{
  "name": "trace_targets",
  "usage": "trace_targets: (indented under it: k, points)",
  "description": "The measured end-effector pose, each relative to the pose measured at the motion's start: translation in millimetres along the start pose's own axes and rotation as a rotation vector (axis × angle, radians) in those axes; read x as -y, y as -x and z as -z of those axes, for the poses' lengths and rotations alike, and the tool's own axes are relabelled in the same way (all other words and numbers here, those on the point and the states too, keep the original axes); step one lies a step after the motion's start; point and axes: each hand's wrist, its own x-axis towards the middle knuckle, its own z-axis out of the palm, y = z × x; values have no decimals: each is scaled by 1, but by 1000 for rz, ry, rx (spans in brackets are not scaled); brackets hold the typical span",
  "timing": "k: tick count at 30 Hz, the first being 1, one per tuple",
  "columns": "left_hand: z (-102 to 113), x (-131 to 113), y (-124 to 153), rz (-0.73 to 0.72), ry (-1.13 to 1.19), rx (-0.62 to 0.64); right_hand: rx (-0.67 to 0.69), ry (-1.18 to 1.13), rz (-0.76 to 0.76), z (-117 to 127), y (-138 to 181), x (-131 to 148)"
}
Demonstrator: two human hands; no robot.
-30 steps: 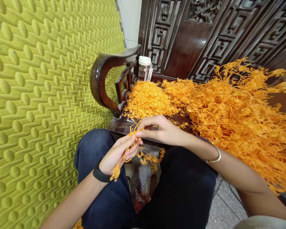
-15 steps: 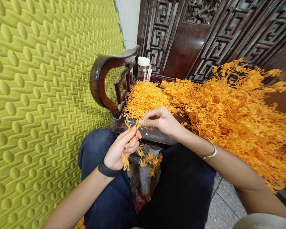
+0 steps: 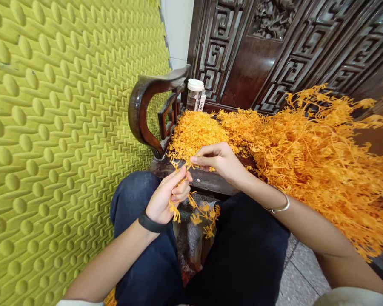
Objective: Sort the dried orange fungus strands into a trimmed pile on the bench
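Note:
My left hand [image 3: 167, 193] is closed round a thin orange plastic sprig [image 3: 207, 214], whose branched ends hang below the fingers and poke out above the thumb. Just to the right, my right hand [image 3: 221, 163] pinches with thumb and forefinger at the sprig's upper end; the small piece between those fingertips is mostly hidden. Beyond both hands a heap of short orange pieces [image 3: 198, 131] lies on the dark wooden seat [image 3: 207, 180]. A large bunch of long orange sprigs [image 3: 319, 157] spreads over the right side of the bench.
A clear jar with a white lid [image 3: 195, 93] stands behind the heap, by the curved wooden armrest [image 3: 137, 106]. The carved wooden backrest [image 3: 245, 68] rises at the back. A yellow-green padded wall covering [image 3: 60, 140] fills the left side. Grey floor tiles [image 3: 300, 267] show at lower right.
The view has shifted slightly, so everything sits a little further right. Both hands keep their hold on the sprig, with the right fingertips slightly further from the left thumb.

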Motion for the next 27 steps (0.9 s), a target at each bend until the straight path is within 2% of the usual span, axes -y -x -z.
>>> trace_targets:
  k: [17,27]
  points:
    - [0,3,-2,-27,43,11,-48,-39,-32,0,1,3]
    - [-3,1,-2,-38,52,9,-88,13,41,3,0,-2]
